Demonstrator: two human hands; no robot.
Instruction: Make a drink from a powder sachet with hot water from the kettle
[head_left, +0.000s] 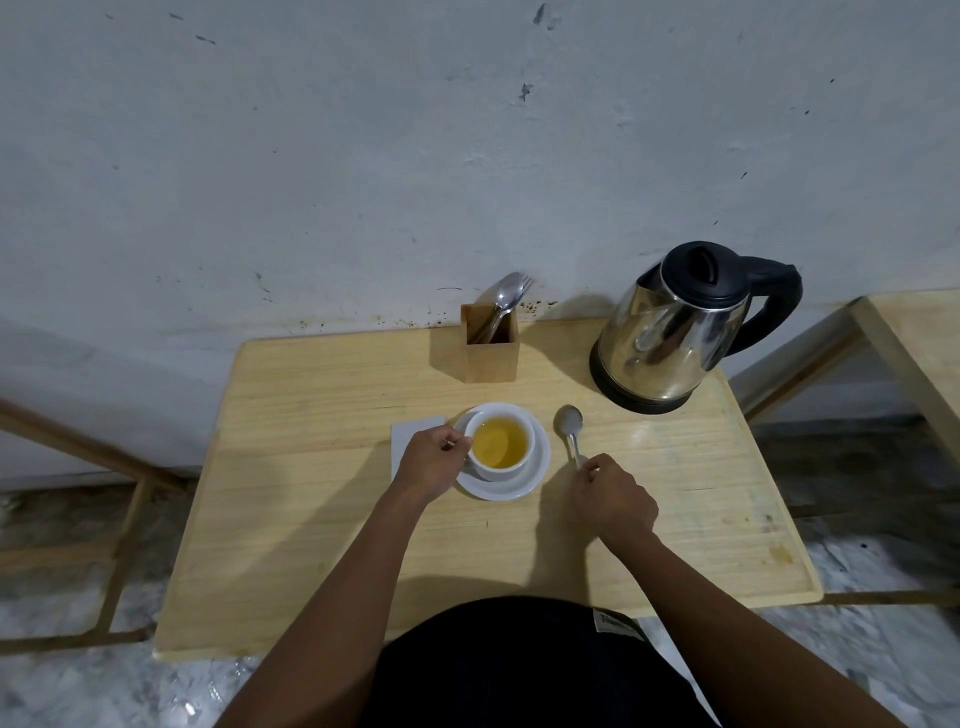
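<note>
A white cup (500, 443) holding yellow liquid stands on a white saucer (535, 467) at the middle of the wooden table (322, 519). My left hand (431, 462) is at the cup's left side, fingers closed on its handle. My right hand (613, 499) lies to the right of the saucer and grips the handle of a metal spoon (570, 423), whose bowl rests on the table pointing away from me. A steel kettle (675, 332) with a black lid and handle stands at the back right. A white paper piece (408, 434) lies partly under my left hand.
A wooden cutlery holder (491, 348) with a spoon and fork stands at the back centre, against the grey wall. A second wooden table (924, 353) sits off to the right. Wooden frame rails (124, 519) run along the left, over a marbled floor.
</note>
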